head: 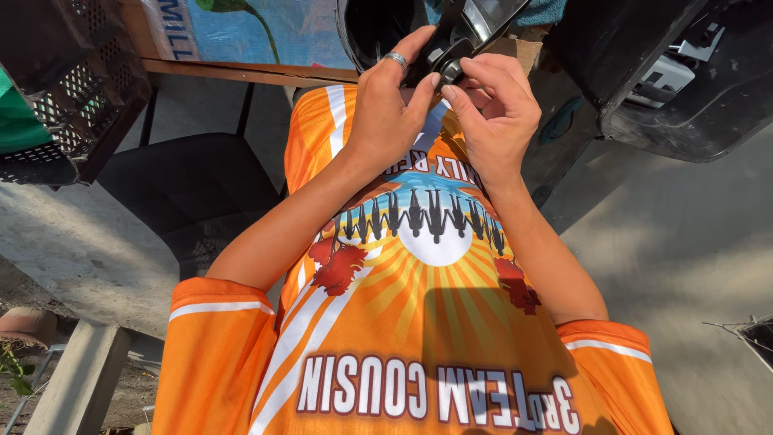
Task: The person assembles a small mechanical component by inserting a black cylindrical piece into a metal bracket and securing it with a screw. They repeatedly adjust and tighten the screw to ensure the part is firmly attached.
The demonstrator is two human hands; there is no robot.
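Note:
Both my hands are raised in front of my orange printed shirt. My left hand, with a silver ring on one finger, grips a black helmet-like shell with a dark visor part at the top middle. My right hand pinches a small black piece at the lower edge of that visor part, thumb and fingertips closed on it. The two hands touch each other at the fingertips. What the small piece is cannot be made out.
A black perforated plastic crate sits at the upper left on a wooden shelf edge. A large black moulded body panel fills the upper right. A dark seat is beside my left arm. Concrete ground lies to the right.

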